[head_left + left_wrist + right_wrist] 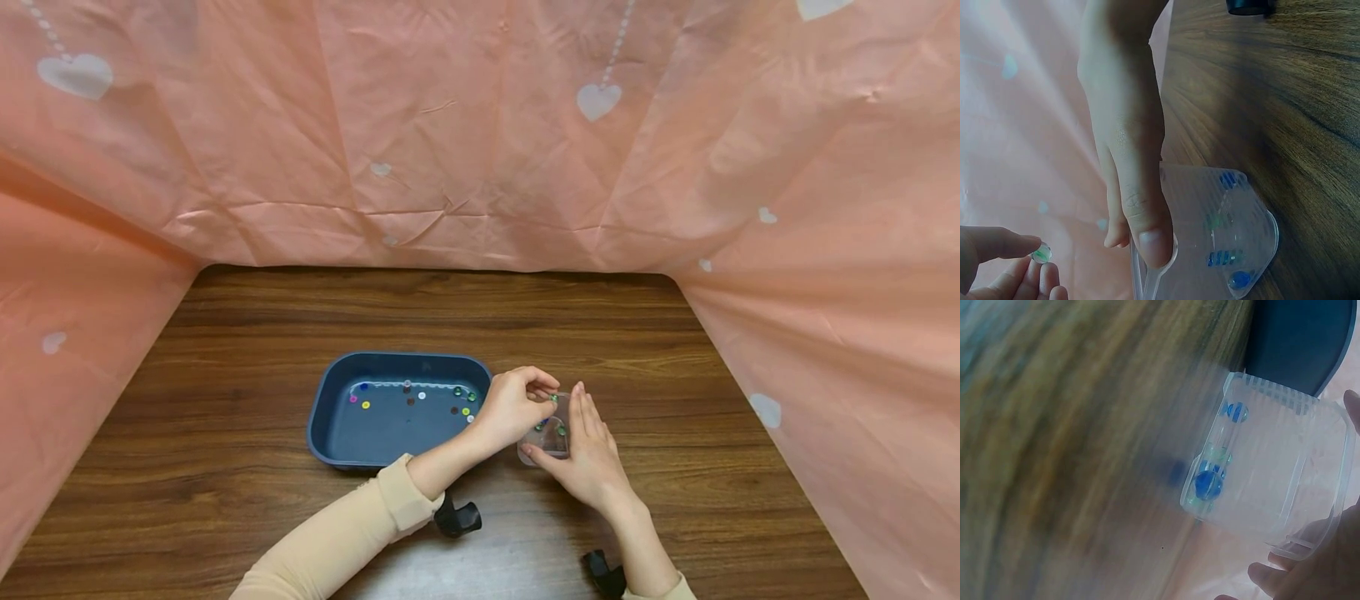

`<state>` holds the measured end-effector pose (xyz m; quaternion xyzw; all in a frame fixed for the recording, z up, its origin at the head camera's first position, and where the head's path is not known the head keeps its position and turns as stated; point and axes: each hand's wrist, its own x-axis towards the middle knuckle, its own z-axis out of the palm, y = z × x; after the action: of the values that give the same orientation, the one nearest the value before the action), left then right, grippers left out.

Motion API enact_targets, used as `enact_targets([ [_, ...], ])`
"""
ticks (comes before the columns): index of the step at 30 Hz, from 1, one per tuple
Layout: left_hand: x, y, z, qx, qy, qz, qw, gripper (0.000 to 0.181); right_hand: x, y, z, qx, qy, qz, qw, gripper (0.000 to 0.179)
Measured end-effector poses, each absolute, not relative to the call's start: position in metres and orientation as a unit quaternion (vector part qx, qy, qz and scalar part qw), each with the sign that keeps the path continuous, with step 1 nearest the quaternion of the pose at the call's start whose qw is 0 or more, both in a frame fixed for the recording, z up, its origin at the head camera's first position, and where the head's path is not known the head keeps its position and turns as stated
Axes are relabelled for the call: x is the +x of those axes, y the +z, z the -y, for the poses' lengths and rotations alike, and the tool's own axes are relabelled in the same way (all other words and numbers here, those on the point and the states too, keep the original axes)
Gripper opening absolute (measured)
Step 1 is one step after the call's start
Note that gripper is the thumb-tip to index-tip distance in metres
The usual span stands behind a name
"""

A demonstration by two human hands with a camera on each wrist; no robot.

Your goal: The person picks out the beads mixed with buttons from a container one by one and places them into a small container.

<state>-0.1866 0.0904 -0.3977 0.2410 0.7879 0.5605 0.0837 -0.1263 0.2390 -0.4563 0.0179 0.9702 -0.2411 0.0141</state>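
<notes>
My left hand [513, 408] pinches a green glass marble [1041, 253] between thumb and fingertips, above the clear plastic box [1260, 462]. The box has ribbed walls and stands on the table, with several blue marbles [1209, 485] and green marbles [561, 431] at its bottom. My right hand [596, 462] holds this box, its thumb on the near rim and its fingers extended along the right side. In the left wrist view, that thumb lies over the box's rim, while the marble in the left fingertips shows at the lower left.
Left of the box, a dark blue tray [375, 442] holds small scattered round pieces in pink, yellow, white, brown and blue, plus green marbles by its right end. Black wrist mounts [457, 518] are on both forearms. A pink curtain [465, 125] encloses the wooden table [247, 325].
</notes>
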Motion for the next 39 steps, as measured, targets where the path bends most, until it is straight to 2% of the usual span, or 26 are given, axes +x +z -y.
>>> enact_targets([
  [12,-0.187,-0.4,-0.088,0.24,0.557,-0.791,0.082,0.021,-0.126,-0.456,-0.238,0.02,-0.242,-0.97,0.009,0.116],
  [39,-0.202,-0.401,-0.052,0.195,0.557,-0.807,0.03,0.019,-0.127,-0.458,-0.239,0.012,-0.24,-0.971,-0.008,0.115],
])
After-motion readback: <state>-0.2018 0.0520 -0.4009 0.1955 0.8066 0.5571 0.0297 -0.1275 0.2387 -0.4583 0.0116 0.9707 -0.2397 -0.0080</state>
